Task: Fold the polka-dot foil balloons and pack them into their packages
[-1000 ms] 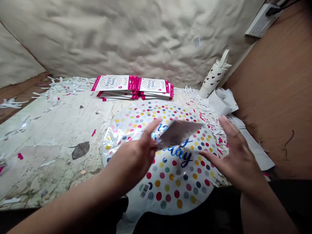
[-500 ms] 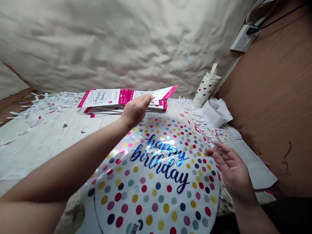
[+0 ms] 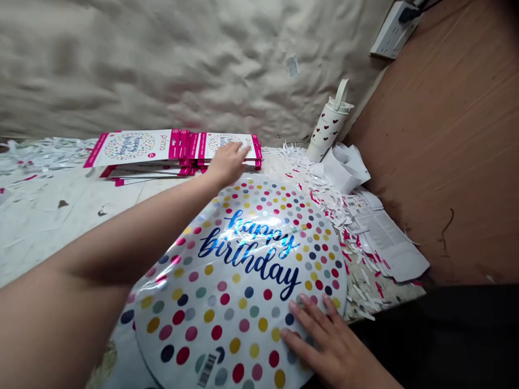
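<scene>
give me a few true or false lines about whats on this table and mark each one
1. The right hand rests on the foil balloon. True.
2. The left hand is at the stack of pink-edged packets, beyond the balloon. True.
3. The balloon's lettering reads happy anniversary. False: it reads happy birthday.
4. The heart-print bottle lies on its side. False: it stands upright.
</scene>
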### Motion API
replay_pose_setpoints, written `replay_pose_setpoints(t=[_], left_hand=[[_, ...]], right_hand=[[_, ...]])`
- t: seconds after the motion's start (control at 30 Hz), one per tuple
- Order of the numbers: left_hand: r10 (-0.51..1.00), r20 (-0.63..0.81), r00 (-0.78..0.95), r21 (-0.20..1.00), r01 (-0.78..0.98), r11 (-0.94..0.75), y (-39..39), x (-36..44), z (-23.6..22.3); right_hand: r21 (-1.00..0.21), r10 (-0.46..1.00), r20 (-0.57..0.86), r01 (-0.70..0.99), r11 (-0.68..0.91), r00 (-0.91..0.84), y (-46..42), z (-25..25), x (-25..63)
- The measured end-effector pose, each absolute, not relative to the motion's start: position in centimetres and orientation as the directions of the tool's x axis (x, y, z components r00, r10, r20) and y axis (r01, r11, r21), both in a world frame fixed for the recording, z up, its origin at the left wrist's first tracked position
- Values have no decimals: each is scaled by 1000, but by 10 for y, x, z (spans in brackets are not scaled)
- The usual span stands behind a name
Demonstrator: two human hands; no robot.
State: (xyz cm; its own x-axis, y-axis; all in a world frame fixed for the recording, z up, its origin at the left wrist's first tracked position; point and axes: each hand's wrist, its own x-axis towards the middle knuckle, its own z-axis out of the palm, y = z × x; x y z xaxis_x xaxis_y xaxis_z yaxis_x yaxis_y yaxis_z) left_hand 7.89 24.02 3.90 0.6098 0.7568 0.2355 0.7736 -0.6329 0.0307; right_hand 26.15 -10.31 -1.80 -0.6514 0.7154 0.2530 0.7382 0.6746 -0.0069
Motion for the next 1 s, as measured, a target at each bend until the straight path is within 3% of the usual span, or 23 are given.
replay_pose_setpoints(t=[0.1,0.13,0.2,0.37,0.53,0.6,0.67,0.77,0.83,0.93,1.0], left_hand=[[656,54,753,123,647,-752,129,67,49],[500,-87,862,269,504,-821,89,58,49],[217,-253,943,522,322,-790,19,35,48],[349,-308,885,645,464,-608,-39,-7,33],[390,-557,734,753,644,-136,-5,-12,15],[339,-609,717,773,633,48,5,-8,13],[387,-572,723,795,604,47,8,-3,21],[526,-385,758,744,593,-309,6,-2,49],[463,-325,824,651,551,-522,9,-7,67],[421,-332,844,575,534,-620,36,-16,74],[620,-197,760,407,639,-653,67,-14,61]], right_hand=[[-193,753,308,736,648,-582,-108,-20,255],[-283,792,306,744,605,-528,-108,-19,255],[-409,858,274,755,513,-434,-110,-17,254],[-526,872,230,698,485,-432,-113,-16,246],[-665,897,-55,686,295,-439,-108,1,249],[-712,875,-177,672,202,-451,-100,14,247],[-718,869,-234,680,147,-436,-90,26,238],[-618,907,-217,770,159,-362,-77,30,216],[-549,899,-228,812,199,-375,-73,23,204],[-562,865,-227,785,259,-448,-73,10,198],[-590,867,-188,758,276,-462,-74,4,200]])
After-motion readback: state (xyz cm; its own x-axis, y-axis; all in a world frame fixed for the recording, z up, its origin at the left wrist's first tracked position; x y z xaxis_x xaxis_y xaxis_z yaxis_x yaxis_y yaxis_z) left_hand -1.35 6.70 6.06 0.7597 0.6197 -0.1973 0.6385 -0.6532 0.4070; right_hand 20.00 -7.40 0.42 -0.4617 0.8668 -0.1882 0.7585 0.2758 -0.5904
